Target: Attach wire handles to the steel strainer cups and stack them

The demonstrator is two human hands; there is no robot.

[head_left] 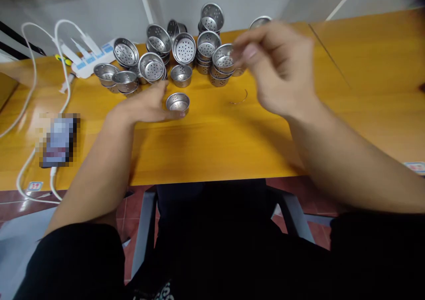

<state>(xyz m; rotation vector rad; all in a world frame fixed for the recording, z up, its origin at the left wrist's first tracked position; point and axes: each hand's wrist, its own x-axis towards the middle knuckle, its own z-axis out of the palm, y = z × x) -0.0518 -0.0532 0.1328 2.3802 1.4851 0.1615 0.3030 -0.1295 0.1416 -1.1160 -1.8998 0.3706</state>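
My left hand [148,105] reaches over the table with thumb and fingers spread apart. Its thumb crosses the front of a small perforated metal cup [177,100]; whether it touches the cup I cannot tell. The fingertips come close to another perforated cup [152,66] in the cluster behind. Raised above the table, my right hand [282,65] is blurred, with thumb and forefinger pinched together. What the pinch holds, if anything, cannot be made out. Below and left of it lies a thin curved wire-like strand [241,101] on the tabletop.
Several more perforated metal cups, some stacked [207,45], crowd the back of the wooden table [212,149]. At left are a white power strip [88,63] with plugs, white cables and a phone [59,140] with a cable attached. A grey wall stands behind.
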